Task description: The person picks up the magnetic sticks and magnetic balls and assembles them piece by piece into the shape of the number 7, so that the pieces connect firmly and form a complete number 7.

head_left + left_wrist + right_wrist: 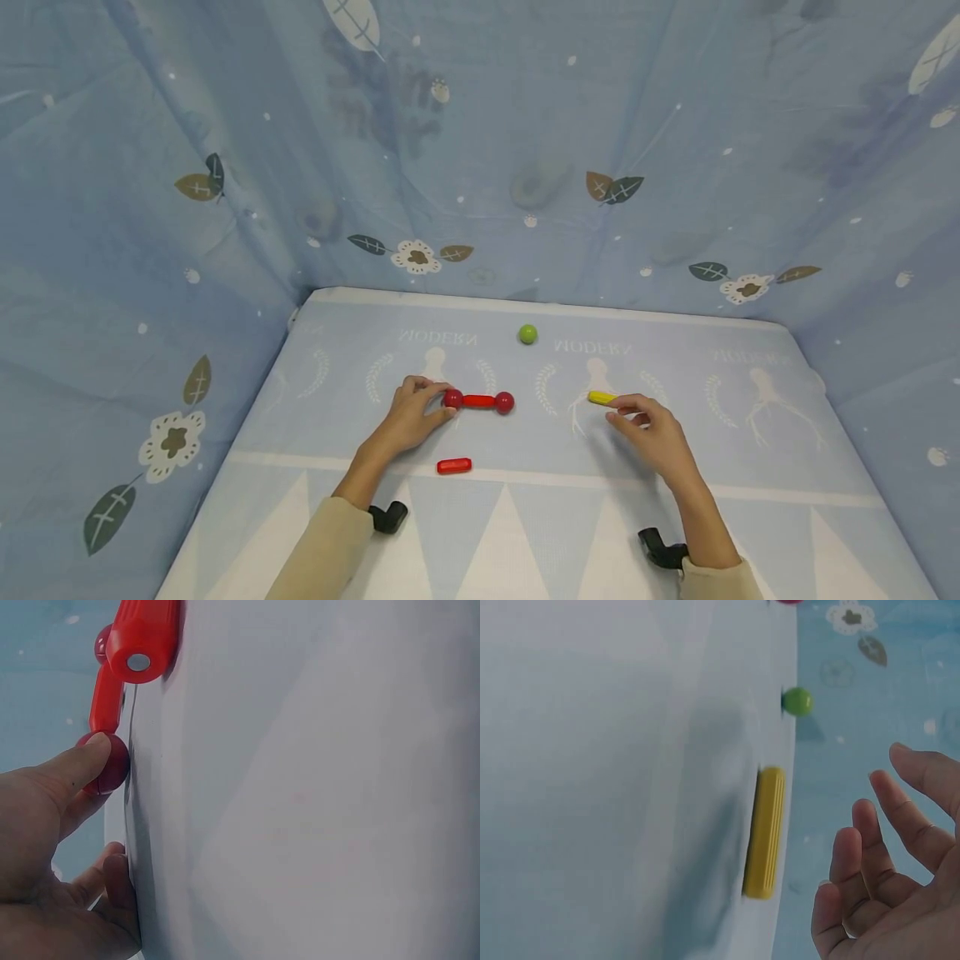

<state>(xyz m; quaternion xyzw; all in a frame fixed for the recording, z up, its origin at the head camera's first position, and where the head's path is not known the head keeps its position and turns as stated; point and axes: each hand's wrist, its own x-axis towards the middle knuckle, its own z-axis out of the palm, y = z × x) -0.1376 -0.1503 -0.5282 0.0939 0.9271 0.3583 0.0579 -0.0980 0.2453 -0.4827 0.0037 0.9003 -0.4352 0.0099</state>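
Two dark red balls are joined by a red rod [478, 402] lying between them on the mat. With thumb and fingers my left hand [411, 415] pinches the left ball [453, 398]; the right ball [505, 403] is at the far end. A loose red rod [454, 466] lies nearer to me, and the left wrist view shows a silver disc in the end of this loose rod [142, 645]. My right hand [654, 435] hovers beside a ridged yellow rod [765, 832], fingers loosely bent and apart from it in the right wrist view.
A green ball [528, 334] rests near the back edge of the pale patterned mat [525, 437]. Blue leaf-printed cloth [480, 167] rises behind and at both sides. Black wrist mounts [388, 517] show at both forearms.
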